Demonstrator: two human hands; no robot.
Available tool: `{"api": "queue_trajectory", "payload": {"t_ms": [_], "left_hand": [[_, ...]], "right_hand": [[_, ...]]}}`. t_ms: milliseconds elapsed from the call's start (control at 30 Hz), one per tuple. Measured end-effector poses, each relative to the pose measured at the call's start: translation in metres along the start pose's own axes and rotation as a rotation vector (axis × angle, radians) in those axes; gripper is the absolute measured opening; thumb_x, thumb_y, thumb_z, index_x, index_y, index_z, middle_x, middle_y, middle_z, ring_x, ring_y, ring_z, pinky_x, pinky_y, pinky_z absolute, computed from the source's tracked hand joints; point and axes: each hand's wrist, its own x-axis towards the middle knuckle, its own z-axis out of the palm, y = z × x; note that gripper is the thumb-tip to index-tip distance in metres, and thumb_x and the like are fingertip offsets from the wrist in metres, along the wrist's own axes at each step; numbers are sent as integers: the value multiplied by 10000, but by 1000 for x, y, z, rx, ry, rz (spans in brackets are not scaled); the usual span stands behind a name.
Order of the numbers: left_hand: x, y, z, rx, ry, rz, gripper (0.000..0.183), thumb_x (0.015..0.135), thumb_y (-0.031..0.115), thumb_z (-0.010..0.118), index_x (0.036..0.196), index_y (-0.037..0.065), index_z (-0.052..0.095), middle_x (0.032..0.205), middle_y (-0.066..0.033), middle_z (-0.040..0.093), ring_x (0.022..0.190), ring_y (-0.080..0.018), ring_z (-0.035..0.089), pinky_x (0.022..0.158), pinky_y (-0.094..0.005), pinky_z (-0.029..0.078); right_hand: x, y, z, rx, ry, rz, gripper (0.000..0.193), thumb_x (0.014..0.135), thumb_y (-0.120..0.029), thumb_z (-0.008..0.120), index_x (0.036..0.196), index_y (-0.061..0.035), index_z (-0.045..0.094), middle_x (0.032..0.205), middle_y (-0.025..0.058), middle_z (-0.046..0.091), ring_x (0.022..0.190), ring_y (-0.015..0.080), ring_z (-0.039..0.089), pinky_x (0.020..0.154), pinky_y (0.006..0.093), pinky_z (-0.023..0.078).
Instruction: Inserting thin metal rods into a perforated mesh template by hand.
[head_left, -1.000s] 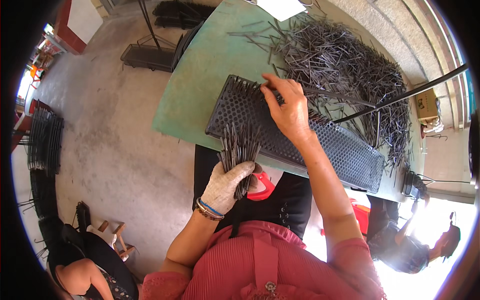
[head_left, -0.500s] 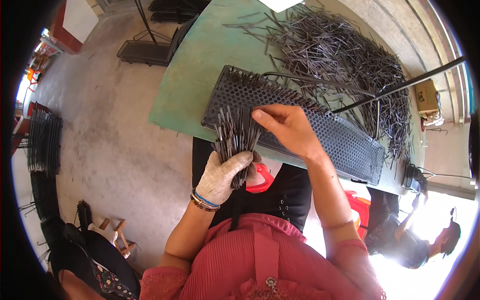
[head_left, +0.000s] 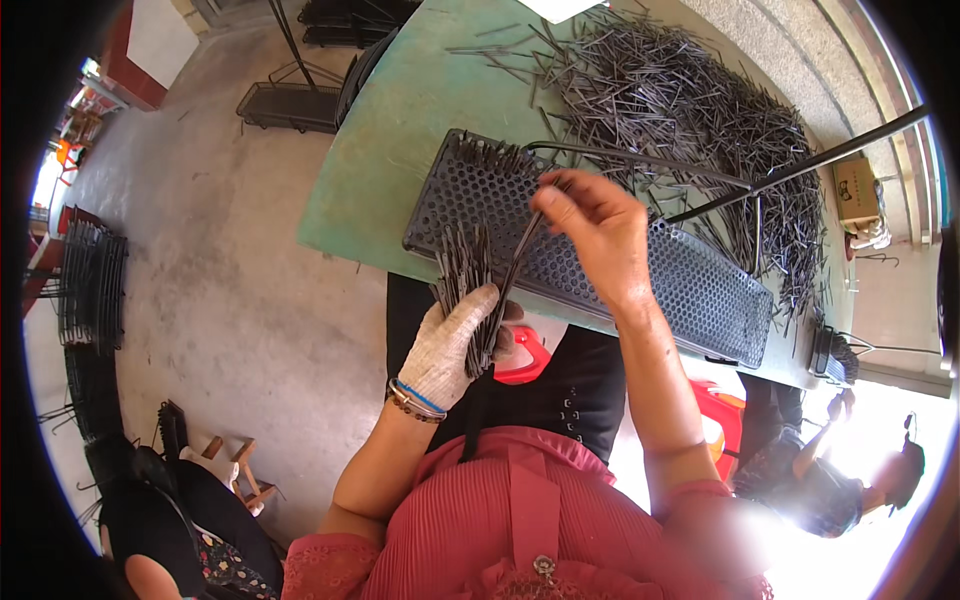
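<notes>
My left hand (head_left: 445,345), in a white work glove, is closed round a bundle of thin dark metal strips (head_left: 462,262) standing upright in the fist. My bare right hand (head_left: 598,232) pinches the upper end of one or a few dark strips (head_left: 520,255), which slant down to the gloved hand. Beneath the hands, a long black perforated metal rack (head_left: 690,285) lies slantwise on the green table. A row of short dark strips (head_left: 490,155) stands along its far edge, partly hidden by my right hand.
A large heap of loose dark strips (head_left: 690,110) covers the table's far right. Bent black rods (head_left: 800,172) rise from the rack. A red stool (head_left: 525,358) is under the table edge. Another person (head_left: 820,480) works at right; one more person (head_left: 180,520) is at lower left.
My right hand has moved a little right and up, drawing strips apart from the bundle's top so they now tilt. My left hand has barely moved.
</notes>
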Motion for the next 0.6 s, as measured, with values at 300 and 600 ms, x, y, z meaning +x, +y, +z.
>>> {"api": "queue_trajectory", "payload": {"t_ms": [300, 600], "left_hand": [[-1, 3, -1, 22, -42, -18, 222, 885, 69, 643, 1057, -63, 596, 917, -135, 678, 744, -198, 674, 644, -339, 604], [-5, 6, 0, -10, -58, -38, 285, 866, 126, 681, 1082, -40, 595, 949, -108, 681, 758, -173, 664, 681, -315, 576]], "right_hand": [[42, 13, 3, -265, 241, -365, 228, 838, -100, 748, 1042, -11, 699, 866, 68, 711, 771, 92, 630, 722, 254, 509], [43, 34, 8, -361, 240, -490, 194, 813, -92, 755, 994, -36, 715, 882, 89, 722, 778, 186, 669, 731, 303, 525]]}}
